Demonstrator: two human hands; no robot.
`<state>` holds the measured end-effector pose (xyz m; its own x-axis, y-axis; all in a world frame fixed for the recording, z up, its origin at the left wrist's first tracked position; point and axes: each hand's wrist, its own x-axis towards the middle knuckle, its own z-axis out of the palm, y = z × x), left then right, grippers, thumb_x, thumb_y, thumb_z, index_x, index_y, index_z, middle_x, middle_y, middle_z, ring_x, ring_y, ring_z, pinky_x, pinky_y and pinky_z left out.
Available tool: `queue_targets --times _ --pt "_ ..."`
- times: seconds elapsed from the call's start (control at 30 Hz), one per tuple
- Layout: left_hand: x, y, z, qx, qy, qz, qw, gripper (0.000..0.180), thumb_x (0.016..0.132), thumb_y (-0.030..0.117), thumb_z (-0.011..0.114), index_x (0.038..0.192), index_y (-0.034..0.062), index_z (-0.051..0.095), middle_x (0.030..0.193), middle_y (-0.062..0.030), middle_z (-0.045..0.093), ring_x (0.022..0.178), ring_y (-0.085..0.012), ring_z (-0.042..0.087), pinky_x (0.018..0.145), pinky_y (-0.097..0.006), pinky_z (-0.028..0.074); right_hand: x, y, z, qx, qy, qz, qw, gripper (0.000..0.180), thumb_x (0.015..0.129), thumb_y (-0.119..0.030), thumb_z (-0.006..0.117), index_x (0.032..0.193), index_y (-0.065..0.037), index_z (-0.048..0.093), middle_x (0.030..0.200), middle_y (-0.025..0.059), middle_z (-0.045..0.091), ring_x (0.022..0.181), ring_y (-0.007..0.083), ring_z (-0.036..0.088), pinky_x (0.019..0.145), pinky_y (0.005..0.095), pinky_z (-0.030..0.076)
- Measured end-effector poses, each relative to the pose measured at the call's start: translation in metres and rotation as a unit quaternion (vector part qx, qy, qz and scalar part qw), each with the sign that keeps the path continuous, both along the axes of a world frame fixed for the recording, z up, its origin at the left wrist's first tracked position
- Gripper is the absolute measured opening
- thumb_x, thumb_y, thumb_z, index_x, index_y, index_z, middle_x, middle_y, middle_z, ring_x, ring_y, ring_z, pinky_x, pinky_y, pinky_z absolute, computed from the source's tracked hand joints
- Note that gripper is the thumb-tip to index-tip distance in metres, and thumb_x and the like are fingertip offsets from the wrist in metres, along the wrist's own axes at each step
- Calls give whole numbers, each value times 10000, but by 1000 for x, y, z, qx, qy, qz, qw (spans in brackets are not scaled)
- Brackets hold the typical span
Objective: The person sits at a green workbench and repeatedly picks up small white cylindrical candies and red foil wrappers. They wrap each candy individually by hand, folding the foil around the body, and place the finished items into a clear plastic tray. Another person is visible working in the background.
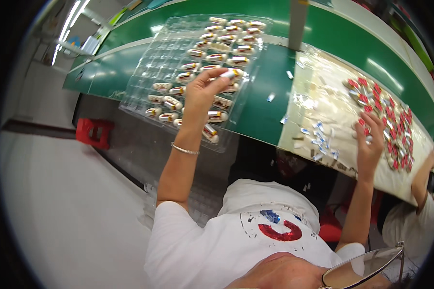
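Observation:
My left hand [203, 91] is closed, pinching a small white capsule-shaped piece [232, 73] with a coloured label between thumb and fingers. It is above a clear plastic tray [147, 72] whose pockets hold several similar labelled white pieces [216, 58], mostly in its right and near parts. To the right, my right hand [371, 144] curls its fingers round a small red-and-silver piece [366, 130], partly hidden by the fingers. That hand is at the left edge of a heap of similar red-and-silver pieces [395, 127].
Pale sheeting [318, 86] covers the right of the green table [263, 113]. Small blue-and-white scraps [320, 139] lie on it, with a few on the green surface. A metal post [298, 24] stands beyond. Another person's hand [427, 164] is at far right; a red stool [94, 132] stands left.

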<state>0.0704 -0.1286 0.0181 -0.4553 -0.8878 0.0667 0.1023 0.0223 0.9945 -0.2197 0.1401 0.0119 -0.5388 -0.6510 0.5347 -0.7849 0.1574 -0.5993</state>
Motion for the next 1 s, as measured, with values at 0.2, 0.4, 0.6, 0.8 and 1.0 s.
queue_targets --times 0.2,0.4,0.6,0.8,1.0 --pt "117 -111 -16 -116 -141 225 957 258 808 79 695 1042 -28 685 922 -73 687 764 -102 639 708 -213 545 -33 40 -28 110 51 -84 989 324 890 -120 653 1202 -33 640 1257 127 570 1215 279 493 1050 376 360" --pt "143 -161 -14 -177 -370 100 906 237 826 117 659 1044 36 705 958 -52 681 755 -96 619 654 -201 519 -24 29 -28 114 29 -88 989 297 880 -108 653 1166 -25 660 1213 120 588 1136 279 522 965 356 405" --pt "148 -188 -27 -315 -412 -22 855 224 875 139 605 1051 33 694 1059 -85 654 1004 -238 607 893 -345 459 -25 11 -31 77 38 -41 995 251 829 -95 687 1072 -35 677 1126 134 612 1053 293 574 903 371 457" --pt "148 -177 -31 -496 -456 72 736 301 863 47 628 1161 78 662 1117 -76 636 1076 -253 581 962 -343 428 -25 25 -19 23 -38 -27 999 287 820 -59 693 1107 -73 686 1117 109 617 1013 265 593 868 341 490" --pt "47 -56 20 -183 -201 -26 962 289 945 60 579 1221 -14 618 1146 -95 667 1065 -158 616 937 -297 469 -34 64 -20 50 7 -83 995 324 797 -115 733 1115 -83 682 1149 100 605 1073 281 560 919 380 459"
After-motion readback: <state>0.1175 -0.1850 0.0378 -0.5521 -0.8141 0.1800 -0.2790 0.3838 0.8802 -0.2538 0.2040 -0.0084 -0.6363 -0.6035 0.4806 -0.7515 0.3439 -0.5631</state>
